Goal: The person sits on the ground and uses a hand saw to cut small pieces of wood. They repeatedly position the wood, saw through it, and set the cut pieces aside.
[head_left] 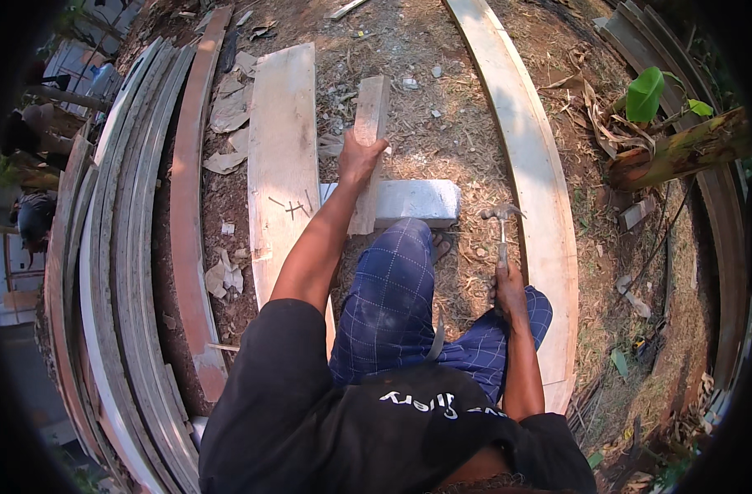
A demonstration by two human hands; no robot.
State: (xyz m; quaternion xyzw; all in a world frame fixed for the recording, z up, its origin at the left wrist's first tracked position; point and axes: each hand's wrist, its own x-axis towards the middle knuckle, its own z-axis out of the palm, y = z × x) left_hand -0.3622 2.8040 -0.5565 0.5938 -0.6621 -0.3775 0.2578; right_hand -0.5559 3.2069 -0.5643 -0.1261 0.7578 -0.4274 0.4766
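Observation:
My left hand [361,158] is closed round a short wooden block [372,107], which stands out ahead of me. That block lies across a pale whitish block [421,202] on the ground, its near end reaching my knee. In my right hand [508,288] is a claw hammer [501,218], held by the handle with its head up, apart from the wood. Beside my left arm lies a wide pale board [284,107], with several loose nails [292,206] on it. My right knee rests by a long pale plank [540,189].
Long weathered planks [129,206] are stacked at the left, next to a reddish-brown plank [193,181]. At the right are a banana stem [680,152] with a green leaf [644,95] and more long boards [721,239]. Paper scraps [230,111] litter the dirt. A person's dark head [37,218] shows far left.

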